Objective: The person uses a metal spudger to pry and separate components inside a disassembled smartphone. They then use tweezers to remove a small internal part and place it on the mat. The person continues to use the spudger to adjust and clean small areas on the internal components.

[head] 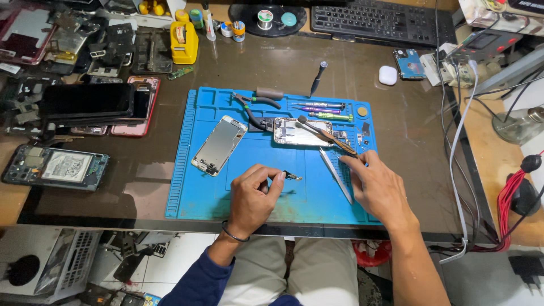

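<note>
Cluttered with phone parts, the dark table [408, 141] carries a blue mat [255, 192] at its near edge. Nearest, the left hand [252, 198] is pinched on a small part [293, 176], held just above the mat between thumb and forefinger. The part is judged light, thin and fragile, best gripped by its edges with little force. Beside it, the right hand [377, 187] rests on the mat with fingers loosely extended, grasping nothing; its fingertips lie near white tweezers [335, 174]. Further back, a screen panel [219, 145] lies tilted, apart from an opened phone [294, 131], across which a brush [326, 135] is laid. Pliers [252, 107] and screwdrivers [320, 107] are seen beyond. A keyboard [374, 21] stands farthest.
</note>
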